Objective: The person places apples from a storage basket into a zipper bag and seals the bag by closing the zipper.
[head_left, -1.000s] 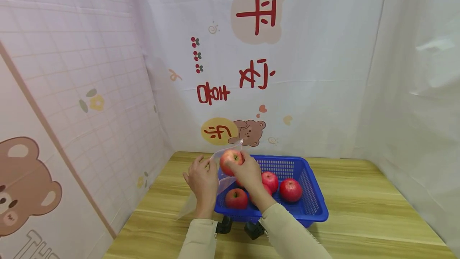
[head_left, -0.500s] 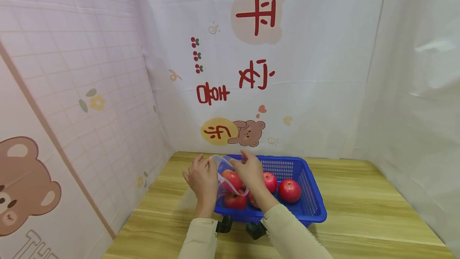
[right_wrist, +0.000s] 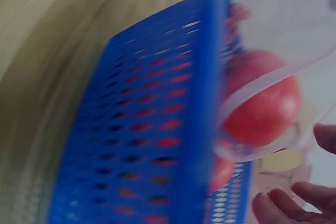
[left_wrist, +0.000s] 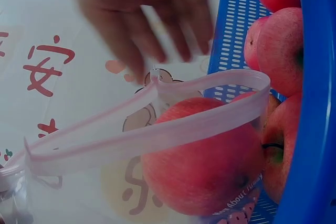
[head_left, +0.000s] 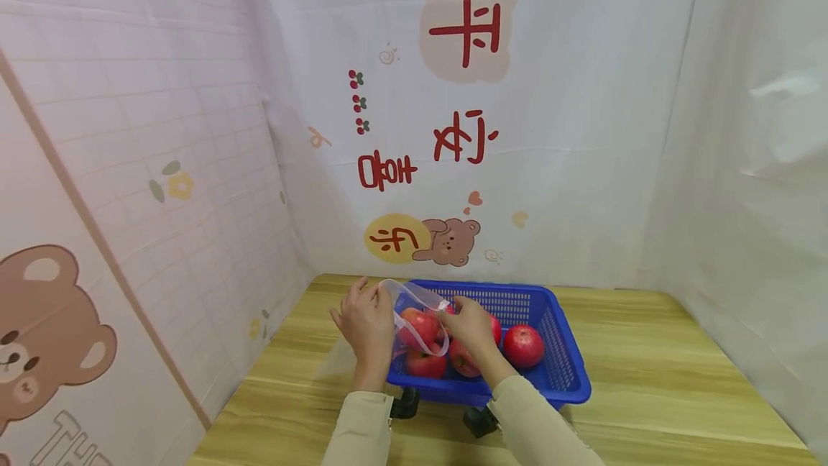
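My left hand pinches one edge of a clear plastic zip bag, whose mouth gapes toward the basket. Inside the bag sits a red apple, seen through the film. My right hand is just right of the bag's mouth, holding nothing, its fingers loosely extended. In the left wrist view that right hand is blurred above the bag's rim. Several more red apples, one of them at the right, lie in a blue perforated basket below the hands.
The basket stands on a wood-grain table. Behind it hangs a white printed cloth, with another cloth along the left side. Dark wrist camera mounts sit near the basket's front edge.
A second ago my right hand held the apple at the bag's mouth. It let go, and the apple dropped into the bag. The right hand has since moved right and down over the basket.
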A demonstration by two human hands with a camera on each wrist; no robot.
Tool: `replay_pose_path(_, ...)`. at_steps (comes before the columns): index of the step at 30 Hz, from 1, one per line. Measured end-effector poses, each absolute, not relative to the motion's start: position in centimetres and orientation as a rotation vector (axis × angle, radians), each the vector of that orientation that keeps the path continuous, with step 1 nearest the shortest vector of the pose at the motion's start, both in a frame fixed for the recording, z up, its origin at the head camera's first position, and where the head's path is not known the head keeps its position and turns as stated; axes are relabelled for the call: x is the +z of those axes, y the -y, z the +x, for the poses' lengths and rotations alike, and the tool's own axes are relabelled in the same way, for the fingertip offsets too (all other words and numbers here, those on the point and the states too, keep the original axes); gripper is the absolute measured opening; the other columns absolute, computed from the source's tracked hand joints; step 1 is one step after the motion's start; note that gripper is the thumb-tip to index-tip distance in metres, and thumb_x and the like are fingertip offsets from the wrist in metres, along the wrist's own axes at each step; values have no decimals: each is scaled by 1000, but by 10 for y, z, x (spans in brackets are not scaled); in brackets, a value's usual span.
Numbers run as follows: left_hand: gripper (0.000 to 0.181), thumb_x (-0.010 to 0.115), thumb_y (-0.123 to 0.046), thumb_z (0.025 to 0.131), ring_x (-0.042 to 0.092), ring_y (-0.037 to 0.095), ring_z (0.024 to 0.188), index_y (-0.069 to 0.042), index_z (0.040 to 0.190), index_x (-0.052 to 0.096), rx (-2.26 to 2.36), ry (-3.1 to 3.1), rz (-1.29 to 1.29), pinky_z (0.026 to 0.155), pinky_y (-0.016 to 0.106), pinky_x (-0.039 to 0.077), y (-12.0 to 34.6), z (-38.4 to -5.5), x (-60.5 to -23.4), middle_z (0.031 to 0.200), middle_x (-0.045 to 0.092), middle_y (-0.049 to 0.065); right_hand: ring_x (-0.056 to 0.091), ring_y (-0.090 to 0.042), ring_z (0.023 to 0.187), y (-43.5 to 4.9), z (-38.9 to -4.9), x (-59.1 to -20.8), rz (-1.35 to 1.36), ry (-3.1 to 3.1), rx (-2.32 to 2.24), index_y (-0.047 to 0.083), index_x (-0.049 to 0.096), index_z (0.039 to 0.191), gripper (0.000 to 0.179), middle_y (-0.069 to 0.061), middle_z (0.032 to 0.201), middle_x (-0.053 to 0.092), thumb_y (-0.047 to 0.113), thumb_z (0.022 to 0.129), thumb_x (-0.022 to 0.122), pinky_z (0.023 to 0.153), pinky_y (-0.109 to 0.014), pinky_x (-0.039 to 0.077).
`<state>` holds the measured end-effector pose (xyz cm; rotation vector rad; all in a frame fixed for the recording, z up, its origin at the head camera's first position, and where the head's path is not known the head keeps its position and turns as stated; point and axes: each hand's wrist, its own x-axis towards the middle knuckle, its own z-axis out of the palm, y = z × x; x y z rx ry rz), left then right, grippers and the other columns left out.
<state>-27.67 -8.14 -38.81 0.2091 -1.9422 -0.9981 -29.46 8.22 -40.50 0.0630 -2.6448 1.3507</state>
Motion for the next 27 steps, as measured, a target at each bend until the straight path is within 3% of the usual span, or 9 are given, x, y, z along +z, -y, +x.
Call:
replay_pose_path(4, 23, 64, -20, 92, 64, 40, 106, -4, 86, 80, -1001, 1945, 212, 104, 77, 13, 81, -276, -388, 112, 71, 12, 64, -28, 79, -88, -295, -425, 159, 2774, 1200, -4, 73, 97, 30, -15, 86, 70, 24, 85, 75, 74, -42, 53)
replay_pose_path(7, 23, 64, -19, 92, 64, 39, 107, -4, 86, 79, -1002, 1944, 212, 104, 77, 13, 81, -276, -388, 112, 71, 12, 54, -18, 62, -88, -296, -436, 265, 2805, 1040, 4, 74, 76, 21, -3, 64, 63, 22, 86, 73, 59, -35, 45)
replay_pose_path(12, 22, 64, -19, 93, 64, 39, 108, -4, 87, 79, -995, 1942, 207, 104, 77, 14, 83, -276, -389, 112, 71, 12, 51, -15, 59, -85, -297, -438, 264, 2816, 904, 11, 74, 68, 22, 6, 57, 56, 20, 88, 69, 51, -33, 42)
replay_pose_path(16, 21, 66, -18, 92, 65, 40, 104, -2, 87, 79, -965, 1912, 207, 102, 78, 17, 88, -275, -388, 110, 72, 14, 43, -15, 53, -81, -300, -424, 172, 2776, 1028, 12, 59, 54, 33, 6, 50, 45, 17, 87, 62, 47, -30, 32)
replay_pose_path(20, 22, 65, -17, 92, 65, 41, 103, 0, 89, 79, -947, 1881, 216, 101, 78, 19, 96, -274, -386, 109, 72, 16, 39, -13, 47, -74, -304, -402, 181, 2687, 1190, 13, 51, 50, 36, 7, 46, 38, 15, 85, 59, 46, -28, 29)
replay_pose_path(25, 21, 66, -16, 91, 65, 42, 100, 1, 89, 79, -925, 1854, 228, 100, 78, 21, 105, -273, -384, 107, 72, 16, 36, -15, 50, -63, -306, -378, 196, 2649, 1331, 6, 64, 61, 32, 6, 50, 36, 20, 90, 61, 50, -30, 29)
replay_pose_path(27, 20, 66, -15, 91, 65, 43, 98, 1, 88, 79, -920, 1835, 227, 99, 78, 21, 108, -272, -382, 106, 72, 17, 42, -15, 55, -59, -306, -373, 200, 2627, 1360, 5, 72, 72, 28, 5, 56, 46, 22, 92, 61, 54, -31, 34)
